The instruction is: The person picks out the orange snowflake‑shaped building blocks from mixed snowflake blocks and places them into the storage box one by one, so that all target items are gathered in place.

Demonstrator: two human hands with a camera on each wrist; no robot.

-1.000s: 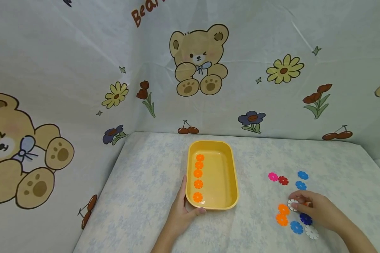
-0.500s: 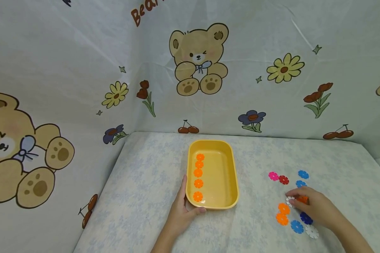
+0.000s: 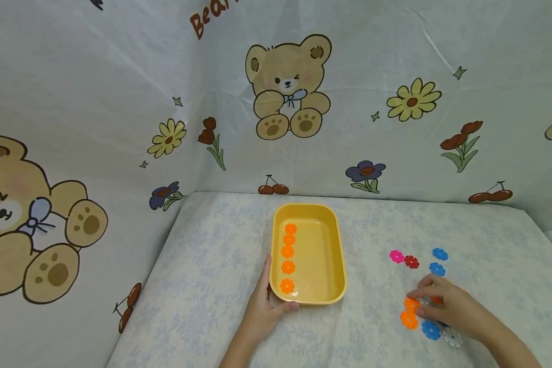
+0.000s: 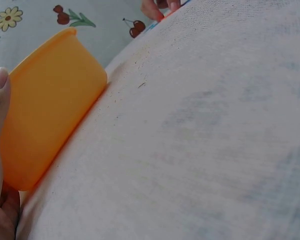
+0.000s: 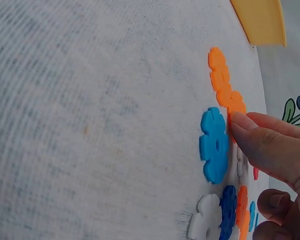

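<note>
My left hand (image 3: 263, 305) holds the near-left corner of a yellow plastic tray (image 3: 319, 255), fingers along its side and thumb at its front. Inside, several orange flower-shaped discs (image 3: 288, 251) form a column along the left wall. To the right, my right hand (image 3: 453, 305) pinches the edge of an orange flower-shaped disc (image 5: 236, 102) between thumb and index finger, low over the tablecloth. Another orange disc (image 3: 409, 320) lies against it, nearer me. A white disc (image 5: 241, 165) sits beneath the hand, largely covered by it.
Around the right hand lie a light blue disc (image 3: 431, 329), a white disc (image 3: 453, 337) and a dark blue disc (image 5: 228, 212). Farther back are a pink disc (image 3: 396, 256), a red disc (image 3: 411, 262) and two blue discs (image 3: 437, 269). Bear-print fabric (image 3: 230, 76) rises behind the table.
My right hand has shifted slightly left, from the white disc to the orange disc beside it; the white disc stays behind under the hand. The left hand and tray have not moved.
</note>
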